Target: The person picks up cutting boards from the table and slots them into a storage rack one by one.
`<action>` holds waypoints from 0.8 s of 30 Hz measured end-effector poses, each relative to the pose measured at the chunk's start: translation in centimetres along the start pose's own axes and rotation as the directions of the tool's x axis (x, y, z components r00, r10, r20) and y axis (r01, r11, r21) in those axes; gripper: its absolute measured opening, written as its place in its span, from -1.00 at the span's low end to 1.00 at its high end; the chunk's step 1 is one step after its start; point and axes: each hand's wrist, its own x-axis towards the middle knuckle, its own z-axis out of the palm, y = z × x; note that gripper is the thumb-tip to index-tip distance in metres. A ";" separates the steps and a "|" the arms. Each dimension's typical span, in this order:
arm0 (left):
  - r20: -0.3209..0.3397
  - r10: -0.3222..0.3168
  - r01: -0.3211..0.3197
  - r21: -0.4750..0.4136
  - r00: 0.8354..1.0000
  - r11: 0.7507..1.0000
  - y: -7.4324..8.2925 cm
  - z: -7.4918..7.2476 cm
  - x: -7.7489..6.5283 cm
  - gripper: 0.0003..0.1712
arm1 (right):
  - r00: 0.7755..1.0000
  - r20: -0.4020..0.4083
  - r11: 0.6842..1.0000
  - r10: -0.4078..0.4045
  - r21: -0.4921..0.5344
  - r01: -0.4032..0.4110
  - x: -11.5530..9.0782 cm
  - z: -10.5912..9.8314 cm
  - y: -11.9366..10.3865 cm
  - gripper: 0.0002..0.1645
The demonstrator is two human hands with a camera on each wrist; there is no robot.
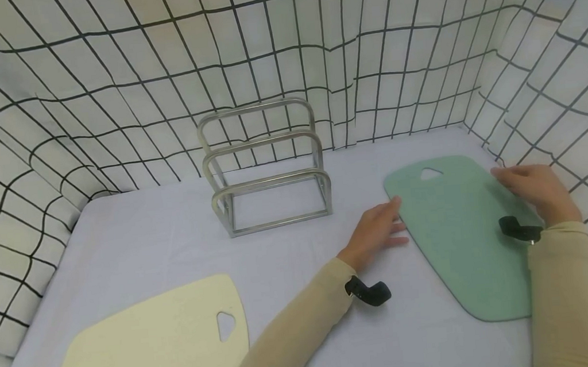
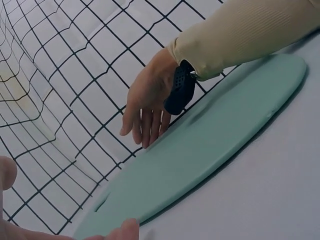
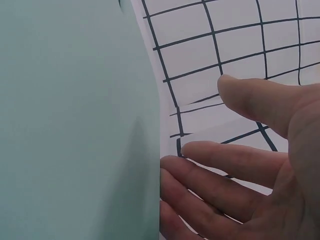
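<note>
A green cutting board (image 1: 458,234) with a handle hole lies flat on the white surface at the right, between my two hands. My left hand (image 1: 373,236) is at its left edge, fingers extended, a fingertip at or just over the rim. On the opposite side, my right hand (image 1: 540,190) is beside the board's right edge. In the right wrist view, the right fingers (image 3: 235,160) are loosely bent, thumb apart, with some fingertips partly hidden by the board (image 3: 75,125). Whether they touch it I cannot tell. Neither hand grips anything.
A metal rack (image 1: 273,182) with several upright loops stands at the back centre. At the lower left lies a cream cutting board (image 1: 151,339) with a hole near its right end. White walls with a black grid (image 1: 274,58) enclose the back and sides.
</note>
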 end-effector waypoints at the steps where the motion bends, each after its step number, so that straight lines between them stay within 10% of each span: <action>1: -0.008 -0.004 0.004 -0.007 1.000 1.000 0.1 0.0 0.0 -0.12 | 1.000 -0.001 1.000 0.000 -0.005 0.000 0.0 0.0 0.0 0.25; 24: -0.195 -0.072 0.024 -0.237 0.978 0.971 0.2 1.6 0.9 -0.18 | 0.994 0.100 0.998 0.035 -0.054 -0.030 0.5 -0.1 -0.7 0.33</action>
